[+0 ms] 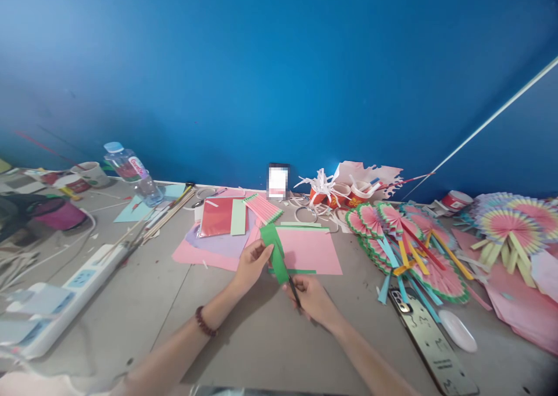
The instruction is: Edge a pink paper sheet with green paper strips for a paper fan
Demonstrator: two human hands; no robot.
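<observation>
My left hand pinches a strip of green paper near its upper middle, with the fingers closed on it. The strip slants down toward my right hand, whose fingers are wrapped round a pair of dark scissors. The scissor blades lie along the right side of the green strip; whether they are open or closed on it I cannot tell. Behind both hands, a pink sheet lies on the table with green strips along its top and bottom edges. A pleated pink paper with green edges rests beyond it.
Paper fans and a phone lie at the right, beside a white mouse. At the left are a power strip and a plastic bottle. Red cups stand along the blue wall.
</observation>
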